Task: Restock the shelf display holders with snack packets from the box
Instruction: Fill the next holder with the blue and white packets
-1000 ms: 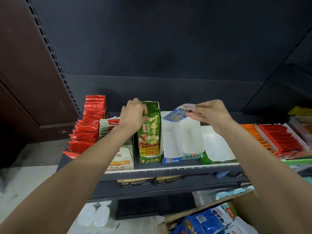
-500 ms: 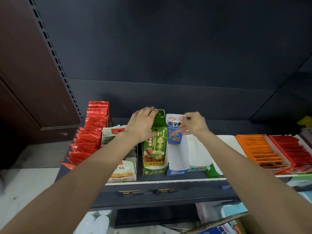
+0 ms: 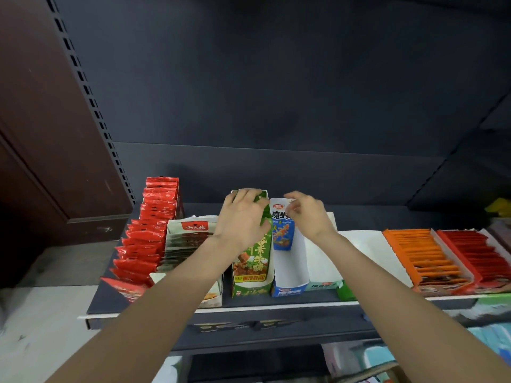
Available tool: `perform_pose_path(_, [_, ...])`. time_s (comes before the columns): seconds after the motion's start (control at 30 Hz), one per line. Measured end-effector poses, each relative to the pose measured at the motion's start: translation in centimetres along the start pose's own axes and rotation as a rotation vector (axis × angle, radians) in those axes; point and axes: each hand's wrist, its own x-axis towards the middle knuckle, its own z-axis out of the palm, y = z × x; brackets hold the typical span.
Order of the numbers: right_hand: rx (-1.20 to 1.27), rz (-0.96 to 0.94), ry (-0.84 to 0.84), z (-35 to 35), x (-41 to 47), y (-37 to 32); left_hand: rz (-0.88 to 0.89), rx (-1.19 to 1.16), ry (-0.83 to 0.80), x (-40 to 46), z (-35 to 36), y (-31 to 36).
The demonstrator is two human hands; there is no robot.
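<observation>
Two bare hands work at the rear of a dark, matte shelf (image 3: 154, 302) carrying folded cardboard display holders. The left hand (image 3: 242, 217) curls its fingers over the glossy green packets (image 3: 253, 261) standing upright in the green holder (image 3: 250, 290), gripping their top edge. At 3 o'clock of it, the right hand (image 3: 308, 214) pinches the top of a blue snack packet (image 3: 282, 230), a flat rectangular foil pouch standing upright at the back of the blue holder (image 3: 290, 288), whose white inner floor is otherwise bare. At 9 o'clock stand a holder of beige packets (image 3: 190, 236) and a stepped row of shiny red packets (image 3: 146, 239). At 3 o'clock lie an orange tray (image 3: 414, 252) and a red tray (image 3: 475, 252), each packed with thin sachets. At 5 o'clock a brown cardboard edge (image 3: 367, 371) shows, probably the supply box.
</observation>
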Motion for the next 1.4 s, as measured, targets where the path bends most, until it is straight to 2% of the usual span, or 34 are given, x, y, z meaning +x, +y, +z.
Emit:
perform_pose_path(0.1, [0.069,0.009,0.012,-1.0,-2.9,0.1,-0.002,-0.037,0.054,-1.4,-0.2,2.4])
perform_pose_path(0.23, [0.068,-0.008,-0.055,-2.6,-8.8,1.9,-0.058,-0.193,0.024,-4.5,0.0,6.8])
perform_pose_path(0.33, [0.075,0.027,-0.120,-3.3,-14.3,5.1,-0.139,-0.395,0.020,-8.3,0.6,11.3])
perform_pose_path(0.5, [0.032,0.052,-0.243,-2.8,-23.3,12.5,-0.239,-0.511,-0.056,-15.6,3.9,18.8])
perform_pose_path(0.57, [0.024,0.069,-0.285,-2.2,-26.2,15.4,-0.291,-0.513,-0.149,-18.5,6.2,21.0])
perform_pose_path(0.67, [0.044,0.140,-0.325,-1.0,-29.5,19.1,-0.390,-0.418,-0.410,-22.3,9.8,22.8])
perform_pose_path(0.73, [0.012,0.160,-0.413,0.0,-30.9,21.0,-0.428,-0.394,-0.561,-24.3,11.7,23.1])
perform_pose_path(0.87, [-0.043,0.152,-0.593,2.5,-31.8,23.4,-0.486,-0.420,-0.699,-26.0,13.7,23.1])
perform_pose_path(1.0, [-0.118,0.158,-0.607,5.0,-30.2,24.8,-0.563,-0.388,-0.662,-25.9,14.8,22.9])
perform_pose_path(1.1, [-0.289,0.153,-0.576,6.2,-29.4,24.7,-0.529,-0.290,-0.618,-26.3,15.4,23.3])
perform_pose_path(1.2, [-0.474,0.056,-0.487,6.0,-29.6,24.5,-0.457,-0.228,-0.576,-27.0,15.4,23.5])
perform_pose_path(1.3, [-0.617,-0.085,-0.475,4.8,-30.6,24.8,-0.416,-0.263,-0.539,-28.1,15.2,23.2])
perform_pose_path(1.4, [-0.686,-0.190,-0.404,3.2,-31.2,25.0,-0.442,-0.336,-0.358,-28.9,13.4,23.9])
